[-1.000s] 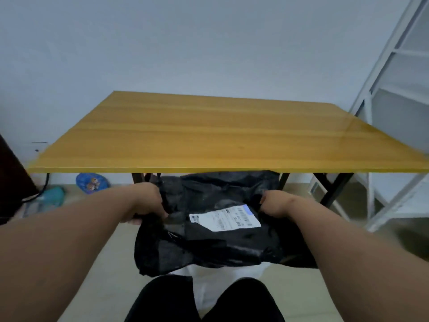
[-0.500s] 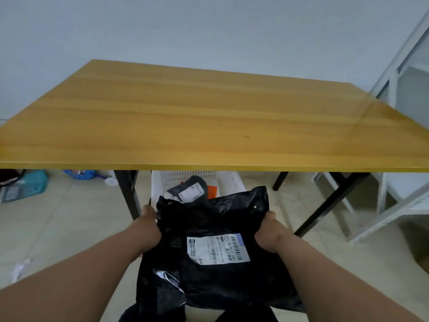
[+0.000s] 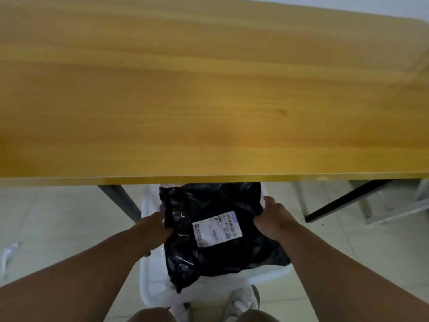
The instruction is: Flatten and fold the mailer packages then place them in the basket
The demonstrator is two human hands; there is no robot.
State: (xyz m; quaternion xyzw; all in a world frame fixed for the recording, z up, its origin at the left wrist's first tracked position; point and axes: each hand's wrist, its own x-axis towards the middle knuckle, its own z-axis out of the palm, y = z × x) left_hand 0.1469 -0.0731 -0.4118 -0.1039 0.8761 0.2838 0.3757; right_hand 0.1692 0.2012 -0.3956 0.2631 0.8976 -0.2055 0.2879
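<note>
A black plastic mailer with a white shipping label is held flat over the white basket, which stands on the floor under the table's front edge. My left hand grips the mailer's left edge. At the mailer's right edge my right hand grips it, thumb on top. The mailer's lower end droops inside the basket and its far end is hidden under the table. What else lies in the basket is hidden.
The yellow wooden table fills the upper view, its front edge just above the basket. Black table legs flank the basket on both sides. A white shoe stands by the basket's near rim. Pale floor tiles lie around.
Both hands have carried the mailer down and forward from lap height over the basket. My head has tilted down, so the table now fills the upper view.
</note>
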